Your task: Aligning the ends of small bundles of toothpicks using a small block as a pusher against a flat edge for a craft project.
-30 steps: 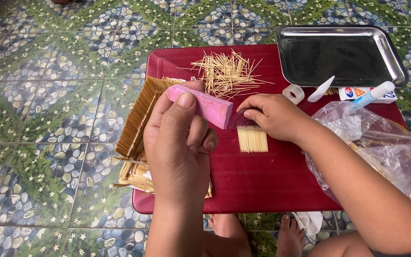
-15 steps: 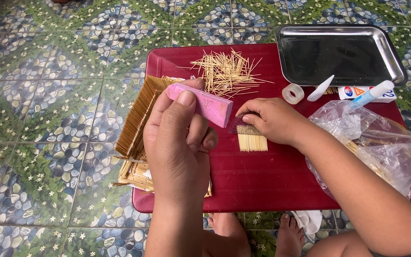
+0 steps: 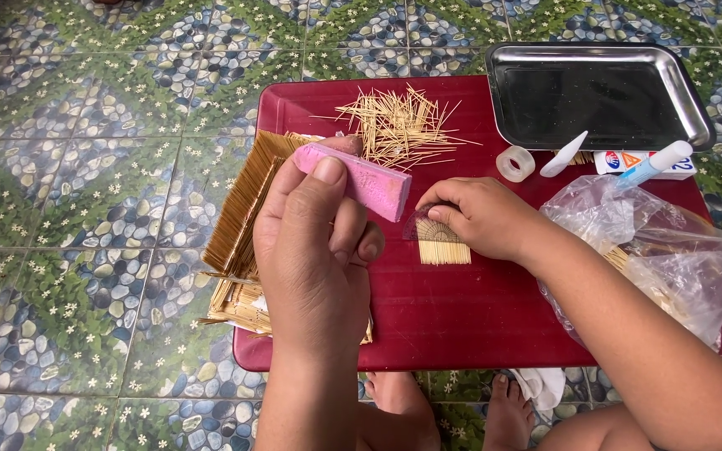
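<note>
Patterned green-and-blue pebble tile floor (image 3: 85,167) under red tray (image 3: 461,317). Near edge, 6 o'clock: bare feet (image 3: 507,409). Left hand (image 3: 315,250), grip closed around pink block (image 3: 361,179), thumb on top, block raised above tray. Woven stick panel (image 3: 240,225) at 9 o'clock of that hand. Right hand (image 3: 478,217), fingers curled, grip pressing small stick bundle (image 3: 444,250) onto tray. Clear plastic bag (image 3: 662,259) at 3 o'clock. Farther, 12 o'clock: loose stick pile (image 3: 399,125), tape roll (image 3: 516,163), glue tube (image 3: 653,164), steel tray (image 3: 599,96).
</note>
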